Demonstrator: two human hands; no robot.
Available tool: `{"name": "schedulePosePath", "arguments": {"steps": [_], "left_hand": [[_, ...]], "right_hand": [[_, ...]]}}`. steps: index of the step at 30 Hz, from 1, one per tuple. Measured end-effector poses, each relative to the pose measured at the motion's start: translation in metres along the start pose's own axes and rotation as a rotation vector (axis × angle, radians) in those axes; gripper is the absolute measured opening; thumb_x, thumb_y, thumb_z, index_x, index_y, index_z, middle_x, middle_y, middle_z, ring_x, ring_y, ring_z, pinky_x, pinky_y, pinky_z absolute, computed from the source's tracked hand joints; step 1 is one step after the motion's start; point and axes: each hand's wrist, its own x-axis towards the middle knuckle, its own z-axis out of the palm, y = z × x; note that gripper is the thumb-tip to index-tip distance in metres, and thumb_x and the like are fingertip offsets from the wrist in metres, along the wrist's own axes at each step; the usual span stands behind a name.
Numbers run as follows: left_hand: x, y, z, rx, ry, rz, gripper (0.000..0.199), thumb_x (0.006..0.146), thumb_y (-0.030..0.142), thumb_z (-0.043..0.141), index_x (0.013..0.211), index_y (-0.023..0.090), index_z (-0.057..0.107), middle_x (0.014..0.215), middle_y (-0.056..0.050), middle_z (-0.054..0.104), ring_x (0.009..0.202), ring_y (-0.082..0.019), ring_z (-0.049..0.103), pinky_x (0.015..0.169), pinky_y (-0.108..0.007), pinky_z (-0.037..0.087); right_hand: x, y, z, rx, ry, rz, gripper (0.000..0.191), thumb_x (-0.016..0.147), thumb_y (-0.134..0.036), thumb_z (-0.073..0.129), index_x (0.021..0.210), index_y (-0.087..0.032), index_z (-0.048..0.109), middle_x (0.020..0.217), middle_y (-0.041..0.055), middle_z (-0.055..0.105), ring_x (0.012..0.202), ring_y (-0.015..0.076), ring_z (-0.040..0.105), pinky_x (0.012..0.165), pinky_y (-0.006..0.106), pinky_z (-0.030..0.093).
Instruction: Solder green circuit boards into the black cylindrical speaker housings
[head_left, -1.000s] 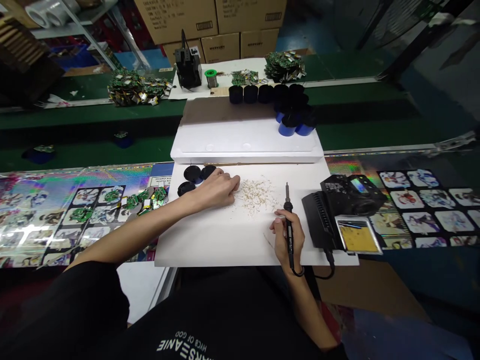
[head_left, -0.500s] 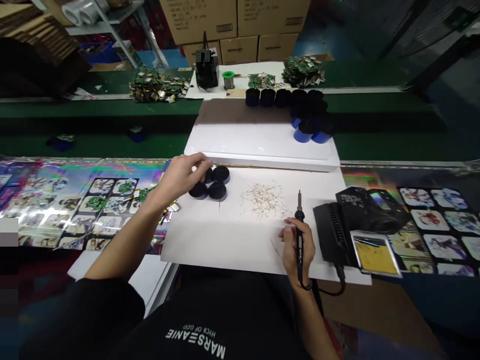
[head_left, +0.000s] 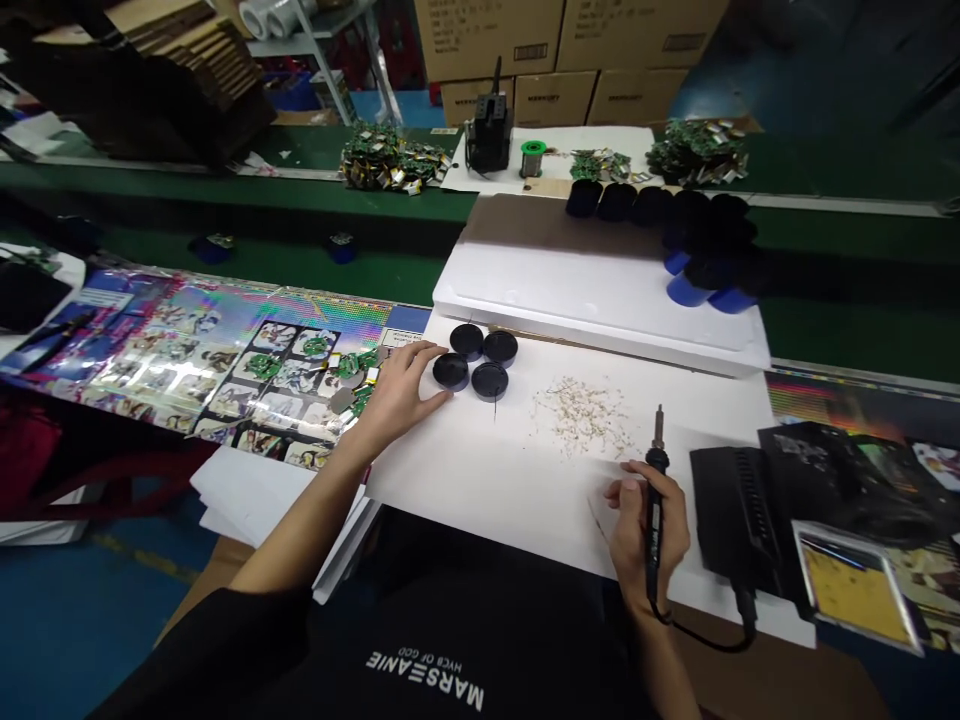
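Note:
Several round dark cups stand grouped on the white board. My left hand is at the left side of the group, fingers apart, its thumb and fingertips beside the nearest cup; nothing is held in it. A thin wire sticks out from the front cup. My right hand grips a black soldering iron, its metal tip pointing up and away. Between the hands lies a scatter of small pale bits.
A white foam block behind carries several blue cups. On the right are a black soldering station and a yellow sponge tray. Green circuit boards, a solder spool and cartons lie farther back.
The view has turned to the left. My left hand has come down from over the cups to their left side, and its fingers have spread. My right hand still grips the soldering iron.

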Motion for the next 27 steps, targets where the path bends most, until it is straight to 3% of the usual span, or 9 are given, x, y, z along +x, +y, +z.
{"name": "schedulePosePath", "arguments": {"steps": [6, 10, 12, 14, 16, 18, 21, 24, 27], "left_hand": [[-0.014, 0.012, 0.008, -0.065, -0.013, -0.138, 0.059, 0.085, 0.032, 0.086, 0.135, 0.021, 0.056, 0.125, -0.011, 0.072, 0.121, -0.033, 0.067, 0.108, -0.051, 0.046], [-0.039, 0.02, -0.007, -0.203, -0.107, -0.142, 0.076, 0.083, 0.04, 0.088, 0.147, 0.025, 0.051, 0.131, -0.011, 0.069, 0.122, -0.032, 0.066, 0.109, -0.049, 0.048], [-0.049, 0.01, -0.024, -0.266, -0.043, -0.192, 0.059, 0.091, 0.045, 0.079, 0.141, 0.023, 0.057, 0.128, -0.01, 0.071, 0.115, -0.028, 0.068, 0.103, -0.043, 0.052], [-0.058, -0.008, -0.042, -0.206, 0.079, -0.315, 0.034, 0.1, 0.046, 0.064, 0.122, 0.021, 0.067, 0.115, -0.009, 0.074, 0.103, -0.026, 0.07, 0.092, -0.038, 0.054], [-0.066, -0.03, -0.055, -0.055, 0.138, -0.458, 0.032, 0.101, 0.047, 0.057, 0.109, 0.019, 0.072, 0.106, -0.01, 0.075, 0.093, -0.026, 0.069, 0.085, -0.037, 0.053], [-0.075, -0.049, -0.061, 0.047, 0.119, -0.569, 0.037, 0.097, 0.05, 0.06, 0.11, 0.018, 0.073, 0.109, -0.012, 0.074, 0.09, -0.027, 0.068, 0.082, -0.037, 0.052], [-0.085, -0.062, -0.061, 0.024, 0.11, -0.664, 0.042, 0.089, 0.055, 0.067, 0.107, 0.018, 0.071, 0.106, -0.012, 0.072, 0.085, -0.026, 0.067, 0.077, -0.036, 0.051], [-0.089, -0.057, -0.061, -0.113, 0.194, -0.674, 0.035, 0.083, 0.054, 0.074, 0.091, 0.02, 0.066, 0.089, -0.006, 0.071, 0.081, -0.023, 0.067, 0.073, -0.033, 0.05], [-0.085, -0.036, -0.061, -0.359, 0.256, -0.547, 0.032, 0.085, 0.049, 0.079, 0.092, 0.02, 0.068, 0.09, -0.005, 0.073, 0.084, -0.022, 0.069, 0.075, -0.033, 0.054]], "right_hand": [[0.001, -0.004, 0.002, -0.012, 0.031, 0.002, 0.025, 0.102, -0.039, 0.068, 0.115, -0.018, 0.072, 0.1, 0.005, 0.073, 0.066, 0.0136, 0.067, 0.063, 0.03, 0.051], [0.001, -0.006, 0.002, -0.037, 0.031, -0.001, 0.027, 0.101, -0.04, 0.069, 0.115, -0.017, 0.073, 0.092, 0.0037, 0.072, 0.063, 0.0137, 0.066, 0.063, 0.03, 0.05], [0.001, -0.006, 0.002, -0.034, 0.026, 0.005, 0.028, 0.101, -0.041, 0.068, 0.116, -0.017, 0.073, 0.092, 0.0042, 0.072, 0.064, 0.0146, 0.066, 0.065, 0.032, 0.052], [0.001, -0.007, 0.001, -0.032, 0.018, 0.007, 0.029, 0.101, -0.042, 0.068, 0.115, -0.017, 0.073, 0.092, 0.0044, 0.072, 0.064, 0.0152, 0.066, 0.067, 0.033, 0.053], [0.001, -0.008, 0.001, -0.042, 0.011, 0.011, 0.029, 0.101, -0.042, 0.067, 0.115, -0.017, 0.073, 0.09, 0.0039, 0.072, 0.064, 0.0153, 0.066, 0.068, 0.033, 0.053], [0.001, -0.008, 0.001, -0.051, 0.014, 0.016, 0.03, 0.101, -0.042, 0.068, 0.115, -0.017, 0.073, 0.091, 0.0042, 0.073, 0.064, 0.0153, 0.066, 0.069, 0.033, 0.054], [0.002, -0.009, 0.001, -0.055, 0.026, 0.023, 0.033, 0.1, -0.044, 0.068, 0.115, -0.016, 0.073, 0.091, 0.0047, 0.072, 0.063, 0.0158, 0.066, 0.068, 0.034, 0.053], [0.003, -0.012, 0.002, -0.065, 0.034, -0.002, 0.035, 0.1, -0.046, 0.067, 0.112, -0.014, 0.073, 0.084, 0.004, 0.071, 0.059, 0.0164, 0.065, 0.064, 0.035, 0.053], [0.002, -0.018, 0.006, 0.013, 0.071, -0.03, 0.033, 0.102, -0.045, 0.065, 0.114, -0.015, 0.071, 0.092, 0.0075, 0.075, 0.058, 0.0162, 0.067, 0.058, 0.034, 0.054]]}}
